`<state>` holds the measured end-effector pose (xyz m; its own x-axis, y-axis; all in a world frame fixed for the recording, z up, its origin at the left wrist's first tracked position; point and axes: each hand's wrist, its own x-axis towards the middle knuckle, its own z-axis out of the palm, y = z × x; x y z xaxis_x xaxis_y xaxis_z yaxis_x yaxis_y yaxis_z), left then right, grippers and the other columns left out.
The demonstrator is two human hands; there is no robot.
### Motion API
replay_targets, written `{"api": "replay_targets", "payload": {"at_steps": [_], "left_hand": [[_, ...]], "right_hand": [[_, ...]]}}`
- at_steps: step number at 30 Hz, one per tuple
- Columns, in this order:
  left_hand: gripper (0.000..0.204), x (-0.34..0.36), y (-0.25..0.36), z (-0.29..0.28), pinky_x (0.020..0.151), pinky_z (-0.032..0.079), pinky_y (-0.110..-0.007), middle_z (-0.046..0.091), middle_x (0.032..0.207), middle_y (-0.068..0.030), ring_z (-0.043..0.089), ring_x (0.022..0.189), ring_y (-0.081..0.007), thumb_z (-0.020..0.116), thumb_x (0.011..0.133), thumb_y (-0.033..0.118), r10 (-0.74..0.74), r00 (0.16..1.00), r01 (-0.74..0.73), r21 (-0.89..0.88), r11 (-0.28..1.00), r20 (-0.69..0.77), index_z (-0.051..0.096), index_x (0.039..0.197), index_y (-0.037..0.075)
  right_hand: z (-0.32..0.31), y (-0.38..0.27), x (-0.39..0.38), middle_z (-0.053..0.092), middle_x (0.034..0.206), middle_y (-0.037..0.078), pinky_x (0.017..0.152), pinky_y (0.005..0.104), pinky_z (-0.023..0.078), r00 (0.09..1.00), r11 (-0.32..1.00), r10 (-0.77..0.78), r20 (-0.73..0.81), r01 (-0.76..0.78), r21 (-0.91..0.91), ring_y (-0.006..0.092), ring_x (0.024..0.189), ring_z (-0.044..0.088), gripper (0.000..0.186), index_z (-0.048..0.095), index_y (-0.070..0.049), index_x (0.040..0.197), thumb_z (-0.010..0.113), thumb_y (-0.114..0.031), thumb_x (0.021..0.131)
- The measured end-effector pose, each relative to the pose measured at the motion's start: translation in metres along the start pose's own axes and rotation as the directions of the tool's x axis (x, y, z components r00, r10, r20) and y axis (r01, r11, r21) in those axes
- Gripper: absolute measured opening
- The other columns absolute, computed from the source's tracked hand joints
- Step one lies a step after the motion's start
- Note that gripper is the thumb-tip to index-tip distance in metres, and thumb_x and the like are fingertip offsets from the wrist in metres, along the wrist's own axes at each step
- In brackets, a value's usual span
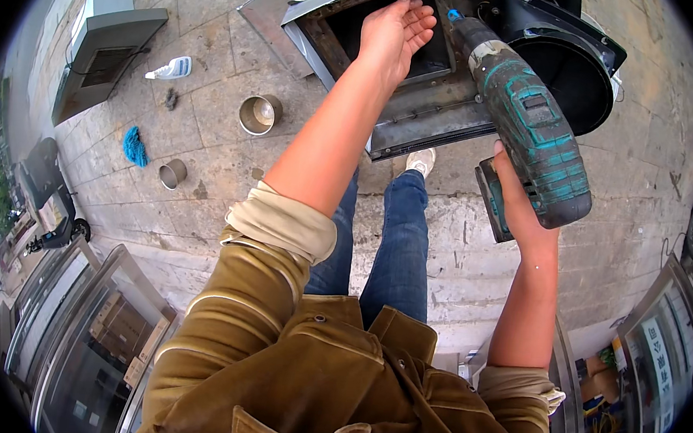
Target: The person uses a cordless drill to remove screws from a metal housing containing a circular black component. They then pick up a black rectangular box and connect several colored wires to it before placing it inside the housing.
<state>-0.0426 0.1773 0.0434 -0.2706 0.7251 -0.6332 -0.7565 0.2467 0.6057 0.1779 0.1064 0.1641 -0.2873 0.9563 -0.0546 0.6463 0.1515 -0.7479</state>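
Observation:
My right hand (524, 208) is wrapped round the grip of a scuffed black and teal cordless drill (533, 121). The drill's chuck end, with a small blue tip (454, 15), points up toward the far side, over the edge of a metal appliance housing (427, 121). My left hand (395, 37) hovers over the housing's dark square opening, fingers loosely curled and nothing visible in them. Whether it touches the metal is unclear. A black round part (565, 79) with a wide dark opening sits at the housing's right, partly behind the drill.
On the paved ground to the left are a grey hood-shaped appliance (107, 47), a spray bottle (171, 68), a blue scrubbing cloth (135, 147) and two metal cups, one larger (260, 114) and one smaller (172, 173). A scooter (53, 201) stands farther left; glass-fronted cabinets (101, 336) flank me.

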Motion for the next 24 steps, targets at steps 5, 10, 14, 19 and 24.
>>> {"api": "replay_targets", "payload": {"at_steps": [5,10,14,19,24], "left_hand": [[0.027,0.063,-0.007,0.008,0.064,0.053,-0.034,0.065,0.085,-0.0091,0.063,0.073,-0.0211,0.049,0.096,0.029,-0.237,0.971,0.233,-0.319,0.919,0.027,0.059,0.094,0.004],[0.027,0.091,-0.02,0.013,0.065,0.053,-0.033,0.064,0.079,-0.0073,0.064,0.077,-0.0207,0.05,0.097,0.029,-0.299,0.954,0.275,-0.369,0.888,-0.007,0.06,0.089,0.005],[0.028,0.092,-0.027,0.014,0.062,0.052,-0.032,0.064,0.078,-0.0071,0.063,0.073,-0.0201,0.05,0.097,0.029,-0.282,0.958,0.25,-0.336,0.908,-0.051,0.06,0.089,0.005],[0.026,0.08,-0.021,0.019,0.063,0.051,-0.032,0.064,0.078,-0.0077,0.062,0.071,-0.0206,0.048,0.096,0.026,-0.253,0.961,0.208,-0.315,0.926,-0.109,0.06,0.089,0.004],[0.021,0.067,-0.017,0.028,0.068,0.051,-0.037,0.064,0.085,-0.0113,0.062,0.077,-0.0238,0.051,0.093,0.023,-0.268,0.963,0.243,-0.318,0.917,-0.039,0.059,0.091,0.004]], "right_hand": [[0.008,0.012,-0.008,0.069,0.09,0.009,0.072,0.0345,0.049,1.0,0.997,-0.007,0.013,0.006,0.077,0.0228,0.079,0.065,0.023,0.067,-0.004,0.094,0.077,-0.008,0.074],[0.007,0.022,-0.013,0.067,0.101,0.008,0.082,0.033,0.048,0.966,0.966,0.151,0.211,-0.19,0.176,0.0182,0.09,0.062,0.024,0.064,-0.003,0.108,0.067,-0.016,0.088],[0.005,0.026,-0.02,0.067,0.1,0.01,0.082,0.0341,0.048,0.977,0.969,0.122,0.172,-0.155,0.192,0.0209,0.091,0.062,0.023,0.064,-0.002,0.107,0.065,-0.016,0.089],[-0.014,0.031,-0.061,0.067,0.099,0.009,0.083,0.0338,0.047,0.99,0.974,0.047,0.13,-0.016,-0.228,0.0211,0.092,0.061,0.027,0.063,-0.003,0.11,0.066,-0.017,0.088],[-0.044,0.03,-0.117,0.064,0.109,0.01,0.09,0.0369,0.044,0.913,0.916,0.398,0.09,-0.39,-0.097,0.026,0.103,0.059,0.037,0.063,-0.005,0.111,0.071,-0.027,0.083]]}}
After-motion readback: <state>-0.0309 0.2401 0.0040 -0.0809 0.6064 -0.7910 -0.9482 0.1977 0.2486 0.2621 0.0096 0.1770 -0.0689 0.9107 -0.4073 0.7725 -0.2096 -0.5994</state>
